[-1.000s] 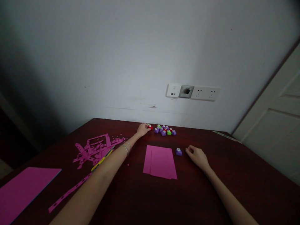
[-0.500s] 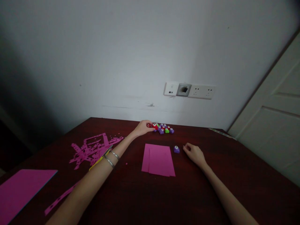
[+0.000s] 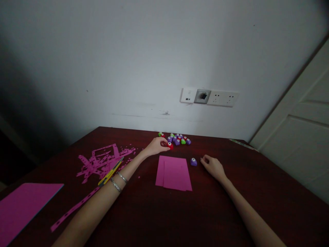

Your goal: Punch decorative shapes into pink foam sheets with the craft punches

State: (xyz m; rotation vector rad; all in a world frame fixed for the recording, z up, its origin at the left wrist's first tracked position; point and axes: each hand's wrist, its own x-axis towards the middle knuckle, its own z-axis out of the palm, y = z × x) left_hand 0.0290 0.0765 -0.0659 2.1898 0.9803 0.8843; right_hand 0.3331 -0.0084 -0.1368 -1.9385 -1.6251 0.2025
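Observation:
My left hand (image 3: 156,146) pinches a red paper punch (image 3: 170,145) with a white, eye-like button, in front of the other punches. Behind it, several purple, green and red paper punches (image 3: 177,140) stand in a cluster near the wall. My right hand (image 3: 212,166) rests on the table with its fingers curled in and nothing visible in them. Just left of its fingertips stands a single purple paper punch (image 3: 193,162), apart from the hand. Between my forearms lie overlapping pink paper sheets (image 3: 176,174).
At the left are punched pink paper scraps (image 3: 100,163), a yellow utility knife (image 3: 111,172) and a long punched strip (image 3: 74,208). A larger pink sheet stack (image 3: 25,209) lies at the near left. Wall sockets (image 3: 222,98) are above the table's back edge.
My left hand has drawn the red punch toward me, out of the cluster. A green and a red punch behind the hand now show. My right hand has stayed in place.

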